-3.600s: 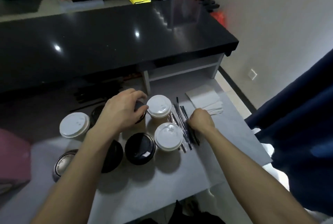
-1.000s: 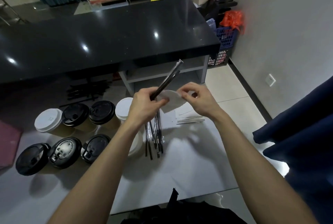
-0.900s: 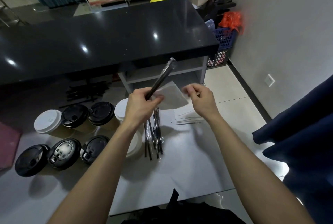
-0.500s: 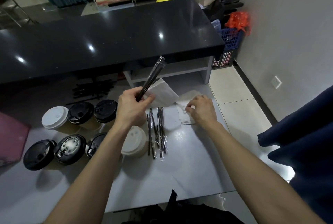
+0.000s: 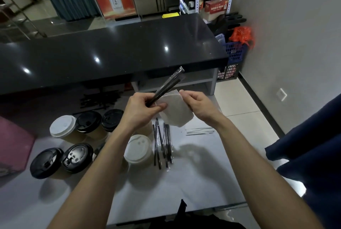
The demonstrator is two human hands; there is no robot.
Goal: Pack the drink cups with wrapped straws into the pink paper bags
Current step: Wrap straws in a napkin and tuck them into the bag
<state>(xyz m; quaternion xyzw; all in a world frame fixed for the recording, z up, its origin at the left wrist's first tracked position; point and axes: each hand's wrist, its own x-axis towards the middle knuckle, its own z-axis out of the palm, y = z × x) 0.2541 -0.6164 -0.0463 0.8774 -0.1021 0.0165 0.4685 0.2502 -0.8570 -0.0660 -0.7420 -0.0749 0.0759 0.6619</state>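
- A wrapped black straw (image 5: 167, 86) is gripped in the curled fingers (image 5: 156, 107) of the left hand (image 5: 140, 110), its free end tilted up and away to the right.
- A white napkin (image 5: 175, 110) is pinched at its upper edge by the right hand (image 5: 199, 105); its other side is held under the left thumb, so the sheet is spread between the two hands, above the counter (image 5: 193, 182).
- A loose bundle of wrapped straws (image 5: 162, 145) is seen lying on the counter just below the hands.
- A thin stack of napkins (image 5: 200, 131) is seen lying to the right of the bundle.
- A white-lidded cup (image 5: 138, 148) stands just beside the bundle, on its left.
- Further left, a white-lidded cup (image 5: 62, 126) and black-lidded cups (image 5: 77, 157) are grouped in two rows.
- A pink paper bag (image 5: 13, 147) is seen at the left edge of the view, well apart from the hands.
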